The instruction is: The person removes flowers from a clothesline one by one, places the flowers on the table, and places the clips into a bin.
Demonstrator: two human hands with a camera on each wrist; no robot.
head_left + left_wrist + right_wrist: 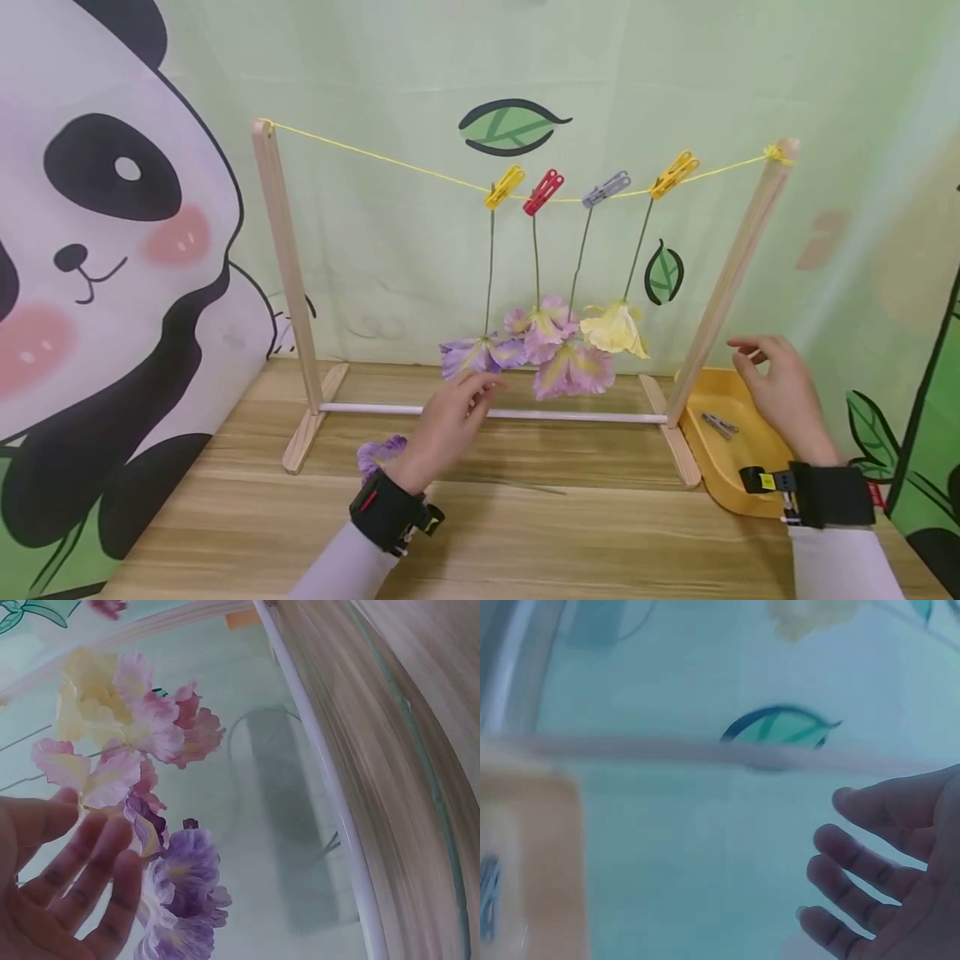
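Note:
Four-petal-cluster details blur together, but several artificial flowers hang head-down from a yellow string (375, 156), among them a purple flower (480, 354), a pink flower (573, 371) and a yellow flower (617, 327). Yellow, red and grey clothespins (543, 192) grip their stems. Just in front of the blossoms is my left hand (453, 421), fingers loosely bent and holding nothing; whether it touches petals I cannot tell. Another purple flower (378, 454) lies on the table, partly behind that wrist. My right hand (787, 400) hovers above the yellow tray (720, 492), fingers loosely curved, with nothing in them.
Wooden posts (288, 267) on feet hold up the string, joined low down by a white rod (577, 415). Grey clothespins (720, 425) lie in the tray, right of the frame. Behind stands a green cloth backdrop (375, 267) with a panda print.

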